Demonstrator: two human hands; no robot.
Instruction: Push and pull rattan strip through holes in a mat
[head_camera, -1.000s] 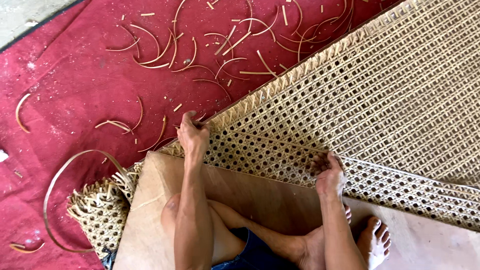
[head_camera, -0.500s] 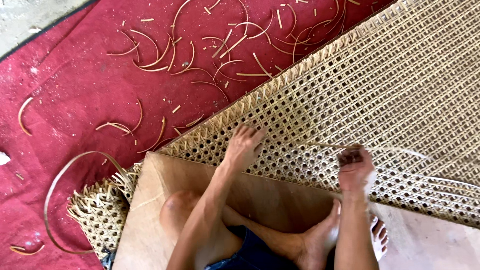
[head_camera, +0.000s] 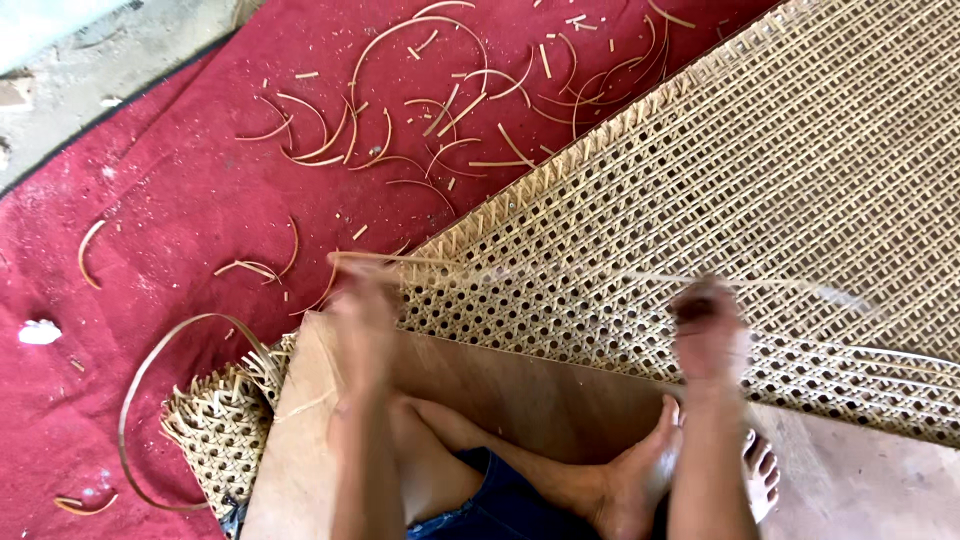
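Head view: the person sits cross-legged on a board (head_camera: 520, 400), bare feet tucked under the near edge of a wide cane mat (head_camera: 760, 200); the mat lies slantwise over the board and a red cloth (head_camera: 150, 200), so its unfinished edge comes close to the lap, probably to keep the weave within easy reach. The left hand (head_camera: 365, 310) is blurred at the mat's near left corner; it appears pinched on one end of a thin cane strip (head_camera: 520, 275), though the blur leaves the grip itself uncertain. The right hand (head_camera: 708, 330) is blurred too, raised over the mat's near edge and seemingly closed on the same strip further along; whether it truly clamps the strip I cannot tell. The hands are well apart, and the strip runs nearly level between them, just above the weave, seemingly taut, as if kept straight and clear of the open holes. A folded-under corner of mat (head_camera: 215, 430) pokes out left of the board; a long loop of cane (head_camera: 150, 370) curves beside it. Short offcuts (head_camera: 400, 130) lie scattered over the cloth beyond the mat's far edge; no container shows anywhere, so nothing is held in one.
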